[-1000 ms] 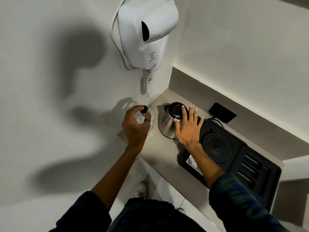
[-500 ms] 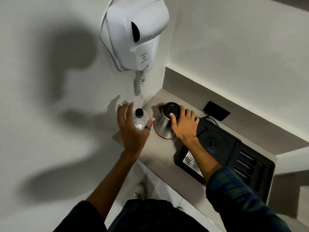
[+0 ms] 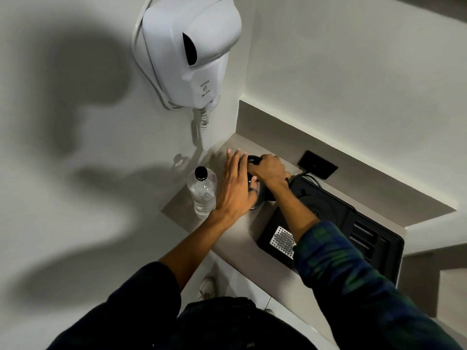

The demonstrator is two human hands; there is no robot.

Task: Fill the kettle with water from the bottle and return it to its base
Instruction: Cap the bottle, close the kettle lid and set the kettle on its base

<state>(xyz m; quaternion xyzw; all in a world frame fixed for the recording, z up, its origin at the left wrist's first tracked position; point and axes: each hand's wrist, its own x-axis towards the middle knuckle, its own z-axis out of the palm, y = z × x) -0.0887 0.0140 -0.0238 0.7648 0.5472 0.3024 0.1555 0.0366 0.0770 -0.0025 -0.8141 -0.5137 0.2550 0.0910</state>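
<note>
You've let go of the bottle (image 3: 202, 193); left hand (image 3: 233, 189) flat against kettle (image 3: 256, 203), right hand (image 3: 269, 169) clamped on its top.

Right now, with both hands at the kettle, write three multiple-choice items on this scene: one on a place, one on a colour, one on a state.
1. Where does the clear plastic water bottle stand?
A. on the black tray
B. on the grey counter, left of the steel kettle
C. in the left hand

2. What colour is the bottle's cap?
A. white
B. blue
C. black

3. What is the state of the round black kettle base?
A. bare, no kettle on it
B. holding the kettle
C. covered by a cloth

Key: 1 B, the bottle stands alone on the grey counter, beside the steel kettle, with the left hand off it. 2 C, the cap shows black. 3 A, the kettle sits on the counter left of the black tray, under the right hand.
</note>
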